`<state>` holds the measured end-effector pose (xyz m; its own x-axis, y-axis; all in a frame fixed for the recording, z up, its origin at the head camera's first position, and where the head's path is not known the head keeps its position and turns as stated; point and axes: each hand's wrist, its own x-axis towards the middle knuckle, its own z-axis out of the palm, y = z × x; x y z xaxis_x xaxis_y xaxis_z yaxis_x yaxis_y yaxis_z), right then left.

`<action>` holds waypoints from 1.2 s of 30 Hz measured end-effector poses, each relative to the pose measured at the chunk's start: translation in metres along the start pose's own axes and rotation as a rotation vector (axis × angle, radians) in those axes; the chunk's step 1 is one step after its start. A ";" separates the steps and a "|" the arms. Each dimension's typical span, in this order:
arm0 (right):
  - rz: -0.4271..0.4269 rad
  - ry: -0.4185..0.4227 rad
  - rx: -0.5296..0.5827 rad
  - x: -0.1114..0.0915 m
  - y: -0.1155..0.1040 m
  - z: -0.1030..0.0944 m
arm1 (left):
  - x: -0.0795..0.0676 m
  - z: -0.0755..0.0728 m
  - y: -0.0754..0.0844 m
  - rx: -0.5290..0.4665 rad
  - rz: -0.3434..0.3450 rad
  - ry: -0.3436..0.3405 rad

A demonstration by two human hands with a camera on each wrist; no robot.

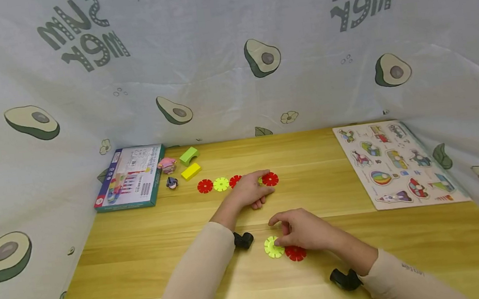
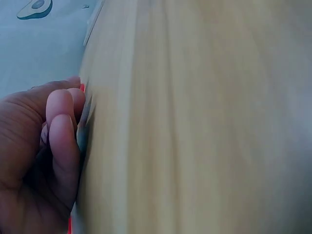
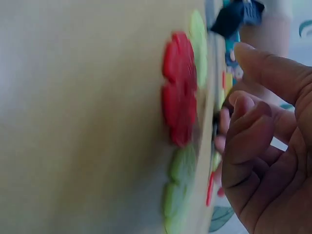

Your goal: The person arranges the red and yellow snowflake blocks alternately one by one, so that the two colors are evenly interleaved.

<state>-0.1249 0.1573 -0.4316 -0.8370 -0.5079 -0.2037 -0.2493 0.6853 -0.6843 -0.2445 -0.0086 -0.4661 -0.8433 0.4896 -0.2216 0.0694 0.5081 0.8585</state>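
Note:
A row of red and yellow-green notched plastic discs lies across the middle of the table, with a red disc (image 1: pixel 205 186) at its left end. My left hand (image 1: pixel 248 190) reaches over this row, covering part of it. Its forefinger and thumb lie at opposite edges of the rightmost red disc (image 1: pixel 270 179); the other fingers curl under. Nearer me, my right hand (image 1: pixel 307 229) hovers with bent fingers and nothing in its grasp. Below it lie a yellow-green disc (image 1: pixel 273 247) and a red disc (image 3: pixel 179 90). Another yellow-green disc (image 3: pixel 179 187) shows only in the right wrist view.
At the back left are a boxed toy set (image 1: pixel 130 178), a pink figurine (image 1: pixel 167 165), a small dark figurine (image 1: pixel 172 182), a green arch block (image 1: pixel 189 155) and a yellow block (image 1: pixel 191 171). A picture puzzle board (image 1: pixel 394 165) lies at the right. Printed cloth (image 1: pixel 226 107) encloses the table.

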 end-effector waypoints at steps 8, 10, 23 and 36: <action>-0.011 -0.048 -0.037 -0.009 -0.003 0.010 | 0.006 0.010 0.004 -0.006 -0.037 0.022; -0.010 -0.041 -0.066 -0.009 -0.002 0.013 | 0.006 0.011 0.004 0.006 -0.036 0.028; -0.052 -0.001 -0.181 -0.006 -0.007 0.017 | 0.005 0.012 0.002 0.013 -0.046 0.061; -0.011 0.033 0.092 -0.003 0.004 -0.006 | 0.005 0.012 0.004 0.025 -0.076 0.070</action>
<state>-0.1261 0.1650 -0.4295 -0.8504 -0.4969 -0.1732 -0.2145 0.6279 -0.7482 -0.2422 0.0046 -0.4695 -0.8820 0.3982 -0.2521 0.0161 0.5601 0.8282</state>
